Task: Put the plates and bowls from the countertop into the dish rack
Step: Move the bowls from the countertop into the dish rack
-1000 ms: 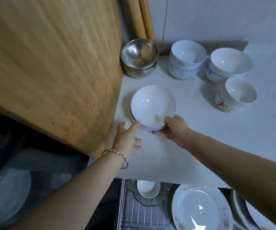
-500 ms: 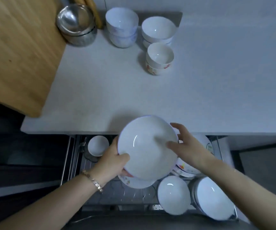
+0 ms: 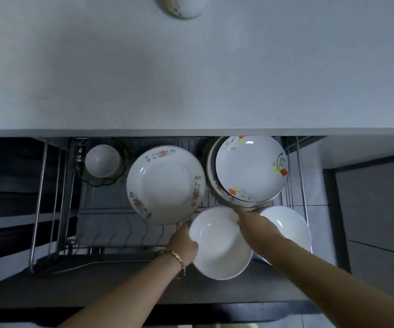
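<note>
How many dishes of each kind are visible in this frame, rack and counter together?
Floral plates in the dish rack: 2, one pink-flowered, one orange-flowered with more rims stacked behind it, count unclear
Plain white bowls: 3, held, front right, small back left
Floral bowl on countertop: 1
Total: 6

The floral-patterned white bowl (image 3: 181, 7) at the top centre of the frame is cut off by the upper edge and blurred. The plain white oval plate (image 3: 288, 229) at lower right is partly hidden behind the right forearm (image 3: 309, 261).
</note>
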A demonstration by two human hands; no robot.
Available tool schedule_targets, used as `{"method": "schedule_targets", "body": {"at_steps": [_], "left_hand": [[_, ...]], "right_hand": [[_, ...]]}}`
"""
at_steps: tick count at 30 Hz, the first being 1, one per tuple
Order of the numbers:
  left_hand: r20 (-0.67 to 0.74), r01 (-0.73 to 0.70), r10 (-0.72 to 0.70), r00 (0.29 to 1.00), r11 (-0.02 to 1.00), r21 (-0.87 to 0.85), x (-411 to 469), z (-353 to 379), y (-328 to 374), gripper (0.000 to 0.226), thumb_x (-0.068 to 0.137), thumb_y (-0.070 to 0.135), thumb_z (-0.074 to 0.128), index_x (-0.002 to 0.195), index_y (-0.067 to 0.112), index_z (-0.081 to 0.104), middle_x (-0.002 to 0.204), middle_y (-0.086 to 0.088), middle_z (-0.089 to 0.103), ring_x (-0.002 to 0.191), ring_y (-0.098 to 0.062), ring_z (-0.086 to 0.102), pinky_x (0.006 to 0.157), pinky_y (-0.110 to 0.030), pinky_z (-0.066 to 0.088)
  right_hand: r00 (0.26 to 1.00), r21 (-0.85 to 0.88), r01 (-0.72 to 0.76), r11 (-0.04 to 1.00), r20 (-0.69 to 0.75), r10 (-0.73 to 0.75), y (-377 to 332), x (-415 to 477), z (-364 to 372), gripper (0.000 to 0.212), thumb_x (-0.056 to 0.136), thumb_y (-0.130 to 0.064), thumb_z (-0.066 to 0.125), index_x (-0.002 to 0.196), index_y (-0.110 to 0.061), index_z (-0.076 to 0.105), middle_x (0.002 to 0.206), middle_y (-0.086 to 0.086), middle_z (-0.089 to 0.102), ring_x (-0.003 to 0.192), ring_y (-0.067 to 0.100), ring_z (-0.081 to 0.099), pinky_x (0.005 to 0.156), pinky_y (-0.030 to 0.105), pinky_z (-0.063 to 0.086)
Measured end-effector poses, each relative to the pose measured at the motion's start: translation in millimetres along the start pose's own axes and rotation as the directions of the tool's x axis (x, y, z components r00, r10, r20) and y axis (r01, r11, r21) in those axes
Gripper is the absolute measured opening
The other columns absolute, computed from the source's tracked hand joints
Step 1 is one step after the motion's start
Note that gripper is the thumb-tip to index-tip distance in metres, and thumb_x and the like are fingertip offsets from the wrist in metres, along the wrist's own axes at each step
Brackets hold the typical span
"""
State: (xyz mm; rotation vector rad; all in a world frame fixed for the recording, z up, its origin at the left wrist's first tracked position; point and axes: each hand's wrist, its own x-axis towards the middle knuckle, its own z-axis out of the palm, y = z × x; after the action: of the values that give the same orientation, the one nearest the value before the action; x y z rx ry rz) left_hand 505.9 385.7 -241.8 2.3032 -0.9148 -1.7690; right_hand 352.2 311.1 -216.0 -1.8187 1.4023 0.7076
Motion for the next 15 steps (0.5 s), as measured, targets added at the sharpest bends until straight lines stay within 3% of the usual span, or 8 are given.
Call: {"method": "schedule_targets", "body": {"at_steps": [4,6,9,15], "left_hand": [[-0.044,0.097,-0.097,0.994,0.995,-0.007,25.9,14.7,-7.5,0.049,0.087,-0.005,0.041,0.131,0.013,0.048,0.13,-0.011,0.056,0.119,-0.027,0.053,0.096,-0.031,0.046],[-0.034,0.101,-0.1,0.994,0.995,0.012,35.1,17.7,-12.1,0.046,0.088,-0.004,0.041,0.13,0.011,0.048,0.13,-0.013,0.056,0.119,-0.028,0.053,0.094,-0.03,0.046],[-0.029,0.109,-0.108,0.994,0.993,0.045,40.3,25.1,-18.1,0.044,0.089,-0.003,0.039,0.13,0.011,0.047,0.129,-0.012,0.056,0.12,-0.028,0.053,0.095,-0.031,0.047],[-0.149,0.148,-0.137,0.979,0.987,0.066,43.4,39.3,-17.9,0.044,0.091,-0.001,0.036,0.13,0.014,0.047,0.126,-0.012,0.059,0.116,-0.027,0.057,0.096,-0.034,0.051]], "right_hand": [[0.999,-0.233,0.03,0.972,-0.014,-0.034,2.2,21.6,11.6,0.04,0.099,-0.017,0.033,0.139,-0.014,0.033,0.127,0.009,0.061,0.115,0.03,0.059,0.094,0.038,0.048],[0.998,-0.296,0.038,0.954,-0.027,-0.048,0.1,28.1,13.6,0.044,0.098,-0.012,0.034,0.142,-0.011,0.03,0.135,0.012,0.054,0.126,0.031,0.05,0.1,0.038,0.043],[0.998,-0.339,0.017,0.941,-0.055,-0.037,-2.3,32.4,14.9,0.043,0.098,-0.01,0.035,0.142,-0.009,0.036,0.142,0.015,0.046,0.132,0.031,0.041,0.106,0.035,0.037],[0.995,-0.353,-0.032,0.935,-0.104,-0.006,2.8,43.6,23.6,0.036,0.096,-0.008,0.039,0.131,-0.008,0.048,0.128,0.01,0.057,0.12,0.025,0.051,0.096,0.031,0.046]]}}
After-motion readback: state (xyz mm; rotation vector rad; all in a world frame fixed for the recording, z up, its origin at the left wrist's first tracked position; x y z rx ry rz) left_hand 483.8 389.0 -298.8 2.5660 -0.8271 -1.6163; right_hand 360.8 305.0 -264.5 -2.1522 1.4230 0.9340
